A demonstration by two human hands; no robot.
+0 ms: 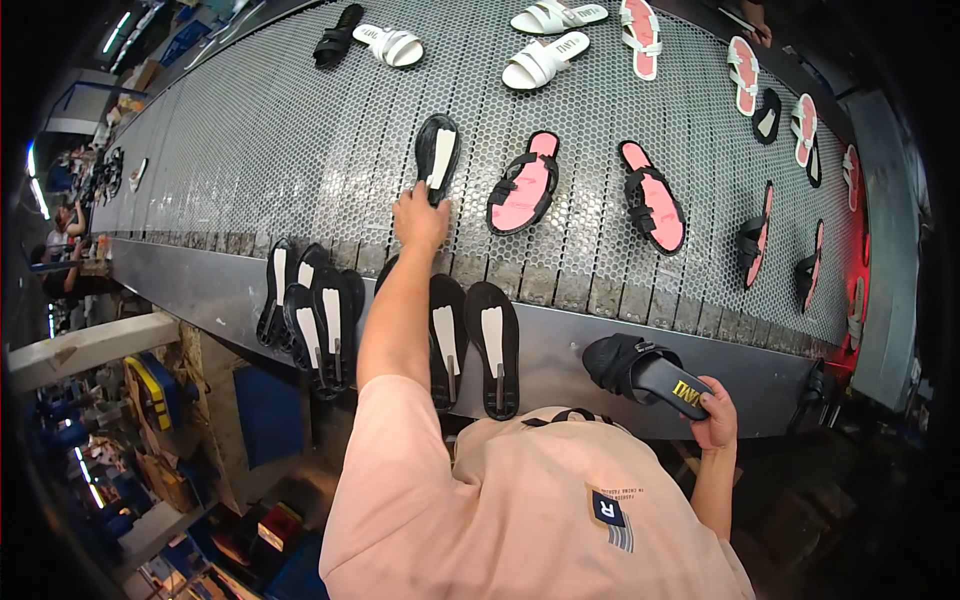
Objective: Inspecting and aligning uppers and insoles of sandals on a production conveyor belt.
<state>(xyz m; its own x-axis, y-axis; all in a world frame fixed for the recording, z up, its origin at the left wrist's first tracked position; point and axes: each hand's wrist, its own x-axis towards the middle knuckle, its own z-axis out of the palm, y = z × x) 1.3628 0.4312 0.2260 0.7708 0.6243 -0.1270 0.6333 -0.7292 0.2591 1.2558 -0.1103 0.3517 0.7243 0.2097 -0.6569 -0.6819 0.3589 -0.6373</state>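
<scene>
My left hand [421, 217], stretched out over the mesh conveyor belt [370, 120], has its fingers closed on the near end of a black shoe sole [436, 145] with a pale strip down its middle. Low on the right, my right hand [716, 418] grips the heel end of a black slide sandal [640, 372] with crossed straps and gold print. Beside the left hand's sole lie two black-strapped sandals with pink insoles, one nearer [523, 188] and one farther right [654, 200]. Similar black soles [492, 345] rest on the metal ledge below my left forearm, which partly hides some.
White sandals [545, 62] and white-strapped pink ones [743, 75] sit farther up the belt. More soles [310, 315] overlap on the ledge [200, 290] at left. A beam [95, 345] stands at lower left. Another person's hand [757, 25] shows across the belt.
</scene>
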